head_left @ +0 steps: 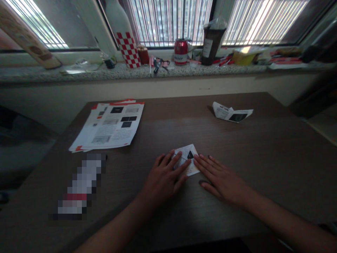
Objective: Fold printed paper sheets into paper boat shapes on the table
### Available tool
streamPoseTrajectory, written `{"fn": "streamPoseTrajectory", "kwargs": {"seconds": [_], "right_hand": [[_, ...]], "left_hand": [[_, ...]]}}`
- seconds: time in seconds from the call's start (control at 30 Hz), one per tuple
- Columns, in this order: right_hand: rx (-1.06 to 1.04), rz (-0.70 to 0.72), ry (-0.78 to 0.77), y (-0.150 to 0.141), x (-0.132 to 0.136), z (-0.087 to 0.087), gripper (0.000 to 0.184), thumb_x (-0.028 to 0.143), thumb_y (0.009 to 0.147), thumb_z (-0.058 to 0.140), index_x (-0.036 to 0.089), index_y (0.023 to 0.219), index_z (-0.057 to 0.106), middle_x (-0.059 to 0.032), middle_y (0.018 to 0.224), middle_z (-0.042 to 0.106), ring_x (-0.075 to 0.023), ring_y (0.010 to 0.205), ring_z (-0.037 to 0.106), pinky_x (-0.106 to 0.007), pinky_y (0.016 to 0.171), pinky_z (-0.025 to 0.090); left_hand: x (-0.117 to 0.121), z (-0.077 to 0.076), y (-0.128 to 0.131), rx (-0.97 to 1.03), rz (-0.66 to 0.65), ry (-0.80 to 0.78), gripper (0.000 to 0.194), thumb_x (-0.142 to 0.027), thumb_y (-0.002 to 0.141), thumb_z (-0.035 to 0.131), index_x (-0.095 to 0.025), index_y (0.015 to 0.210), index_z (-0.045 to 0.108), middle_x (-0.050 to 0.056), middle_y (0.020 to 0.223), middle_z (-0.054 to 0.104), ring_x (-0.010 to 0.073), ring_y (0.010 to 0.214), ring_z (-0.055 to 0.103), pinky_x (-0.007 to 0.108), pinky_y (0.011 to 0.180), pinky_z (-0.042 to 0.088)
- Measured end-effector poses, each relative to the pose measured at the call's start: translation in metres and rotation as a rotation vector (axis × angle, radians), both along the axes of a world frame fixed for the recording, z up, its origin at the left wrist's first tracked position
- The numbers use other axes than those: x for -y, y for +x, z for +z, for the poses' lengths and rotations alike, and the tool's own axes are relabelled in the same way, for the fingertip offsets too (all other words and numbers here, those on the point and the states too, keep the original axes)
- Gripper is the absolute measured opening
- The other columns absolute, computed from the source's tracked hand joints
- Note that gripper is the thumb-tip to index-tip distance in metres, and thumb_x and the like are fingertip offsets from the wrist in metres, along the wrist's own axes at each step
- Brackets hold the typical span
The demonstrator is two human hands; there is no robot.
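Note:
A small folded sheet of printed paper lies flat on the brown table in front of me. My left hand rests on it with the fingers spread, covering its left part. At the paper's right edge, my right hand lies flat with its fingertips touching it and its thumb apart. Farther back on the right stands a folded paper piece, printed with text and a dark picture, its two ends raised.
Back left lies a stack of printed sheets with red edges. Nearer is a pixelated oblong object. Along the window sill stand a checkered bottle, a red can, a dark drink cup and a yellow container.

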State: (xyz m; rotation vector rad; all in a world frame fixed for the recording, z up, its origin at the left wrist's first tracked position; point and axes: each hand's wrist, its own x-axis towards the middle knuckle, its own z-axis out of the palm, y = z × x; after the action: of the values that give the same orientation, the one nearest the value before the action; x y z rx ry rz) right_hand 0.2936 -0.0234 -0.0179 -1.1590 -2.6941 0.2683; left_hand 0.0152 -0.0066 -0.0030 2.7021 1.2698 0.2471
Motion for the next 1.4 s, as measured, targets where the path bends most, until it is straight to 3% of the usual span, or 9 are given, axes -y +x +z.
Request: {"fn": "streamPoseTrajectory", "kwargs": {"seconds": [0.37,0.63,0.83,1.1,1.27,1.4], "right_hand": [[0.01,-0.029,-0.029,0.023,0.018,0.002,0.082,0.038,0.104,0.058,0.028,0.171,0.012,-0.0077,0.172,0.03,-0.0288,0.155,0.036,-0.055,0.125,0.04],[-0.049,-0.07,-0.041,0.027,0.021,0.003,0.063,0.035,0.104,0.059,0.027,0.163,0.039,-0.0071,0.167,0.043,-0.0299,0.152,0.044,-0.058,0.123,0.042],[-0.205,-0.164,-0.068,0.029,0.02,0.0,0.039,0.03,0.103,0.058,0.029,0.142,0.062,-0.0079,0.152,0.061,-0.0295,0.14,0.058,-0.057,0.113,0.053],[-0.31,-0.262,-0.03,0.013,-0.005,0.006,0.03,0.033,0.103,0.06,0.026,0.132,0.066,-0.0121,0.131,0.069,-0.0313,0.122,0.066,-0.054,0.101,0.057],[-0.295,-0.262,-0.063,0.001,-0.032,0.007,0.027,0.036,0.102,0.063,0.023,0.125,0.067,-0.0119,0.119,0.068,-0.03,0.11,0.067,-0.049,0.095,0.057],[-0.268,-0.246,-0.103,-0.007,-0.045,0.007,0.012,0.031,0.101,0.065,0.023,0.109,0.068,-0.01,0.11,0.066,-0.0282,0.101,0.066,-0.046,0.086,0.057]], "left_hand": [[-0.002,-0.002,0.0,0.016,0.005,0.0,0.053,-0.044,0.109,0.05,-0.04,0.161,0.041,0.005,0.167,0.042,0.035,0.152,0.038,0.06,0.117,0.036],[-0.001,-0.001,0.0,0.011,-0.003,0.007,0.052,-0.042,0.109,0.049,-0.037,0.16,0.043,0.007,0.165,0.044,0.0373,0.15,0.04,0.062,0.115,0.037],[-0.002,0.0,0.0,0.015,0.008,-0.002,0.048,-0.042,0.109,0.049,-0.039,0.157,0.048,0.007,0.161,0.049,0.0374,0.145,0.043,0.062,0.112,0.039],[-0.006,0.012,-0.002,0.02,0.028,-0.008,0.041,-0.045,0.107,0.054,-0.039,0.148,0.06,0.008,0.13,0.064,0.0321,0.11,0.057,0.054,0.095,0.048],[-0.012,0.021,-0.004,0.027,0.001,-0.042,0.038,-0.041,0.107,0.056,-0.034,0.144,0.062,0.008,0.122,0.065,0.0293,0.102,0.06,0.05,0.091,0.053],[-0.025,0.023,-0.006,0.098,0.023,-0.095,0.035,-0.032,0.109,0.054,-0.028,0.143,0.06,0.007,0.116,0.066,0.0245,0.096,0.065,0.043,0.088,0.057]]}}
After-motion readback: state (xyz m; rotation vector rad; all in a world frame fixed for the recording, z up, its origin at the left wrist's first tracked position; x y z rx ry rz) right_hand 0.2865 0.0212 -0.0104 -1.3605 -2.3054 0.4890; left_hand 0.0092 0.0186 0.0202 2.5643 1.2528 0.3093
